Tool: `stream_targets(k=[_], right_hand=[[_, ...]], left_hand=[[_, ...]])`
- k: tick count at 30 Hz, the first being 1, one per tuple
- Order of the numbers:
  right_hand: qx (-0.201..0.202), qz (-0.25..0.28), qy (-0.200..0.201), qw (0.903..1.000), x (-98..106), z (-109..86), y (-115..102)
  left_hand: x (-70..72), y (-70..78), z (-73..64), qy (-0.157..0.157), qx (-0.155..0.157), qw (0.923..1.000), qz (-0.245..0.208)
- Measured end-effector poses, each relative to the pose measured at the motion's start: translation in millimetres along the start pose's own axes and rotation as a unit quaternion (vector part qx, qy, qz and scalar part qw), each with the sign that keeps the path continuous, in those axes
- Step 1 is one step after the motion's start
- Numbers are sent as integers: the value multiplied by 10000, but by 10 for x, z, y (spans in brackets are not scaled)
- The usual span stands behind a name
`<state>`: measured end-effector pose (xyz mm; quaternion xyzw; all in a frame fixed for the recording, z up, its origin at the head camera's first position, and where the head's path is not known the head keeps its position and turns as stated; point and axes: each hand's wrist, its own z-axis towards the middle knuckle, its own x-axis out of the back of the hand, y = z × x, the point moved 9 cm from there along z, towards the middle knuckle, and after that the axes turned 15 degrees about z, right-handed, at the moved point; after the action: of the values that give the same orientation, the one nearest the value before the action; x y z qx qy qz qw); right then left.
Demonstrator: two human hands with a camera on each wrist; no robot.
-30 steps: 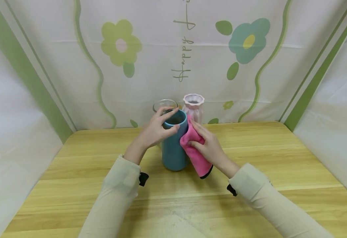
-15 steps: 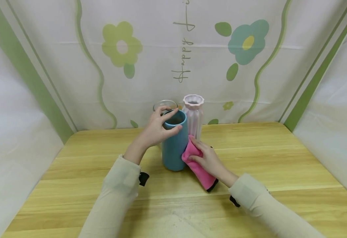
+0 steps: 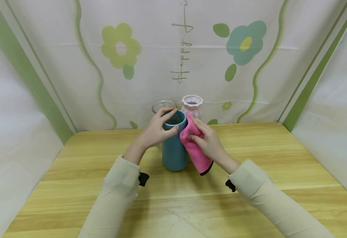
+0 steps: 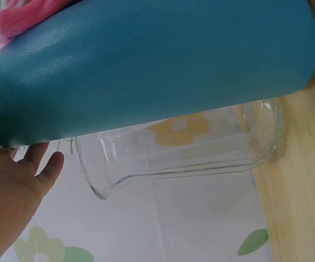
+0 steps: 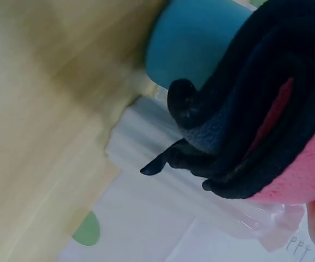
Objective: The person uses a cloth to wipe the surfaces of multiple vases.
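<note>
A tall blue ceramic vase (image 3: 174, 150) stands upright on the wooden table. My left hand (image 3: 155, 129) holds it around the rim, thumb on the near side and fingers at the far side. In my right hand (image 3: 207, 140) is a folded pink cloth (image 3: 195, 153) with a dark edge, pressed against the vase's right side just below the rim. The left wrist view shows the vase's smooth blue wall (image 4: 162, 65) with the thumb and fingers at its mouth end. Folded layers of the cloth's black edging (image 5: 255, 136) fill much of the right wrist view.
Behind the blue vase stand a clear glass vase (image 4: 184, 147), mostly hidden in the head view, and a pale pink fluted vase (image 3: 192, 102) with a scalloped rim. A flower-printed curtain (image 3: 161, 49) hangs along the table's back edge.
The right hand with the pink cloth goes down along the vase's right side, then back up near the rim. The left hand and the blue vase stay in place.
</note>
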<state>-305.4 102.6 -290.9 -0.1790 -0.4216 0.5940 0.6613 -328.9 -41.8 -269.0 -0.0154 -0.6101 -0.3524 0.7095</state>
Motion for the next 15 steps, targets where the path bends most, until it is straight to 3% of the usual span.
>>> stream_targets(k=[7,15], right_hand=[[-42,-109,-125,9999,-36,-31,52],[-173,-62,-515,9985,-161,-258,345]], left_hand=[[-28,-30,4,32,-61,9998,-184],[-41,-41,6,117,43,9997,-214]])
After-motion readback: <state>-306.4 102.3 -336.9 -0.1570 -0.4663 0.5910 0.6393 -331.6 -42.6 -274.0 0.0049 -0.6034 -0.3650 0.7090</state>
